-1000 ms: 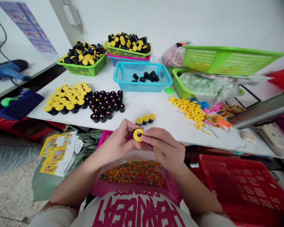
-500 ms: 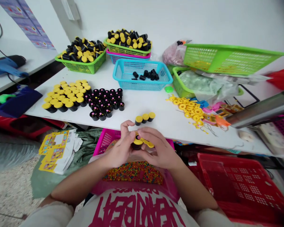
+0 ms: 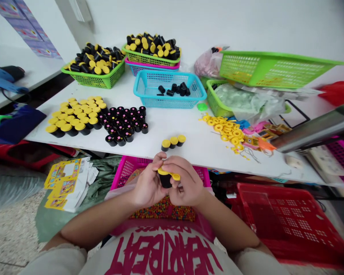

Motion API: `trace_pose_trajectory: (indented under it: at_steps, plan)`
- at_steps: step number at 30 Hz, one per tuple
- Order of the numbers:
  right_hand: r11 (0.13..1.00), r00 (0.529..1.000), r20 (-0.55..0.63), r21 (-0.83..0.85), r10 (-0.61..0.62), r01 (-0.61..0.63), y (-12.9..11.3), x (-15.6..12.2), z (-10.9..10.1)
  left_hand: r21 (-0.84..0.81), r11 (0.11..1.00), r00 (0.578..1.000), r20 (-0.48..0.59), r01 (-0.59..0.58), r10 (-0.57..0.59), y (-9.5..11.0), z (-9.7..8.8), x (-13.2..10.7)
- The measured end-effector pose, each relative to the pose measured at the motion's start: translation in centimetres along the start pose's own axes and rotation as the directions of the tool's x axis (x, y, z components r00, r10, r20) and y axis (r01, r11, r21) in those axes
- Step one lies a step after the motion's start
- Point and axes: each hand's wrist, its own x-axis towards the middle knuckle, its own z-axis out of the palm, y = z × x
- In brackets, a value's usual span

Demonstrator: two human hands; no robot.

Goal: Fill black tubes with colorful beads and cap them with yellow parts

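Observation:
Between my hands, a small black plastic container (image 3: 164, 180) stands roughly upright with a yellow cap piece (image 3: 162, 171) at its top. A round yellow tab of that piece juts out to the right. My left hand (image 3: 149, 185) is closed around the container's left side. From the right, my right hand (image 3: 186, 179) bends over it, fingers pressed on the yellow piece and thumb side beneath the tab; its fingers hide part of the top. Just beyond my hands, three yellow-capped containers (image 3: 173, 142) stand in a short row on the white table (image 3: 126, 151).
Below my hands, a pink basket (image 3: 119, 173) holds many small coloured balls (image 3: 160, 212). Farther left stand yellow-capped containers (image 3: 74, 114) and open black ones (image 3: 124, 122). A blue basket (image 3: 143, 100), filled green baskets (image 3: 97, 82) and loose yellow rings (image 3: 225, 128) lie behind; a red crate (image 3: 289, 217) is right.
My right fingers have folded over the container's top, covering the opening where a pink ball showed. The container has turned more upright, and the view has shifted slightly.

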Motion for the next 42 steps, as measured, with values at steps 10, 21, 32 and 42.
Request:
trace_pose_trajectory:
  at_steps: [10, 21, 32, 42]
  plan:
    - [0.567, 0.907, 0.250, 0.716, 0.338, -0.408, 1.8, 1.0, -2.3, 0.753, 0.381, 0.830, 0.552, -0.536, 0.078, 2.1, -2.6, -0.8]
    - [-0.139, 0.335, 0.807, 0.450, 0.486, -0.882, 1.2, -0.3, -0.9, 0.654, -0.365, 0.737, 0.657, -0.662, -0.160, 5.7, -2.5, -0.9]
    - [0.411, 0.660, -0.215, -0.634, 0.720, -0.655, 15.6, 0.8, -13.1, 0.961, -0.270, 0.930, 0.157, -0.066, 0.331, 6.3, -6.0, 3.1]
    - [0.342, 0.661, -0.155, -0.757, 0.734, -0.557, 20.0, 0.6, -14.4, 0.937, -0.343, 0.953, 0.157, -0.060, 0.261, 5.9, -4.5, 6.4]
